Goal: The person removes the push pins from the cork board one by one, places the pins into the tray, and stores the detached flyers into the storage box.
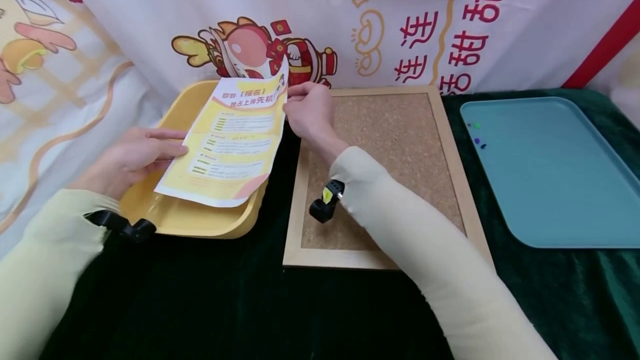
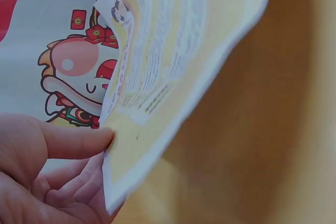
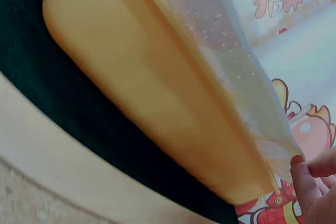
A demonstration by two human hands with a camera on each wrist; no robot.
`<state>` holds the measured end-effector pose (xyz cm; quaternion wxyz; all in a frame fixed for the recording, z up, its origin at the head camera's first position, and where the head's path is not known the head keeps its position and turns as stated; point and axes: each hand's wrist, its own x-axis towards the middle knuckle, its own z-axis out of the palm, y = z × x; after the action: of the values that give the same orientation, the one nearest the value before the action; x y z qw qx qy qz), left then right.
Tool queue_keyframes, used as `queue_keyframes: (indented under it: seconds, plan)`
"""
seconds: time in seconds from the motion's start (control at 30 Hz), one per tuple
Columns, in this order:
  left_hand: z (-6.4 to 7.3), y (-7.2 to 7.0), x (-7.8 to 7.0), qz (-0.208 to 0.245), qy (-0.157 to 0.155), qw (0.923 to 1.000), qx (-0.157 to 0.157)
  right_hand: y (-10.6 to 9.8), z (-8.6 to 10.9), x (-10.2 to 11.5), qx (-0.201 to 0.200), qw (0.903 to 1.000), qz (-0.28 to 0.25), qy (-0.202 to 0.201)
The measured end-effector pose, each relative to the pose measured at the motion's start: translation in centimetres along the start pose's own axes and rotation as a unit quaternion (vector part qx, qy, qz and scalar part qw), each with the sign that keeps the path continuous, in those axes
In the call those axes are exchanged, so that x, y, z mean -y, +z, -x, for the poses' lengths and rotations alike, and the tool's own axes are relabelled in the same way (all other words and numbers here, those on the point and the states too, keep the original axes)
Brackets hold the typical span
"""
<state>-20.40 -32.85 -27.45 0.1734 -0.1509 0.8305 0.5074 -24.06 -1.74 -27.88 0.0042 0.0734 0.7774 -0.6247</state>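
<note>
A printed yellow-and-white flyer (image 1: pixel 230 138) is held tilted over a yellow plastic tray (image 1: pixel 200 226). My left hand (image 1: pixel 137 157) pinches its left edge between thumb and fingers, as the left wrist view shows on the flyer (image 2: pixel 157 87). Near the flyer's upper right corner, my right hand (image 1: pixel 312 113) pinches the edge; in the right wrist view the thumb and index finger of that hand (image 3: pixel 317 182) meet on the paper. The sheet bends slightly between the two hands. Part of the tray's inside is hidden beneath it.
A cork board (image 1: pixel 385 154) in a wooden frame lies right of the tray, partly under my right forearm. Farther right is a blue-green tray (image 1: pixel 565 176) with several small coloured pieces (image 1: pixel 479 140) at its left edge. Dark green cloth (image 1: pixel 240 299) covers the table; a printed curtain (image 1: pixel 320 15) hangs behind.
</note>
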Motion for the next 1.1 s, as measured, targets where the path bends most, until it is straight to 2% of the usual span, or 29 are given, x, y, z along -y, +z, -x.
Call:
queue_keyframes:
  seconds: [0.17, 0.23, 0.4, 0.57, 0.7, 0.83, 0.97, 1.07, 1.1]
  plan:
    - [0.0, -0.2, 0.4, 0.097, -0.032, 0.9948, -0.006, 1.3, 0.5, 0.0, 0.003, 0.9991, 0.039, -0.014]
    - [-0.1, -0.1, 0.6, 0.104, -0.037, 0.9937, -0.021, 1.6, 0.6, -0.1, 0.004, 0.9983, 0.056, -0.011]
    - [0.0, 0.0, 0.8, 0.098, -0.048, 0.9932, -0.041, 2.0, 0.9, -0.3, 0.009, 0.9968, 0.080, -0.005]
    - [0.3, -0.4, 0.8, 0.117, -0.061, 0.9906, -0.035, 2.6, 1.2, -0.1, 0.030, 0.9943, 0.102, -0.008]
    - [0.6, -0.5, 1.0, 0.098, -0.067, 0.9920, -0.042, 3.2, 1.3, 0.1, 0.055, 0.9841, 0.164, -0.040]
    - [0.8, -0.4, 1.1, 0.058, -0.076, 0.9943, -0.048, 3.7, 1.1, -0.2, 0.066, 0.9737, 0.210, -0.060]
    - [0.9, -0.3, 1.3, 0.068, -0.078, 0.9929, -0.058, 3.7, 0.7, -0.9, 0.066, 0.9771, 0.193, -0.059]
    - [1.0, -0.2, 1.3, 0.109, -0.064, 0.9901, -0.059, 3.3, 0.5, -1.2, 0.070, 0.9829, 0.160, -0.059]
    - [1.1, -0.2, 1.3, 0.105, -0.056, 0.9911, -0.060, 3.1, 0.5, -1.3, 0.071, 0.9840, 0.151, -0.061]
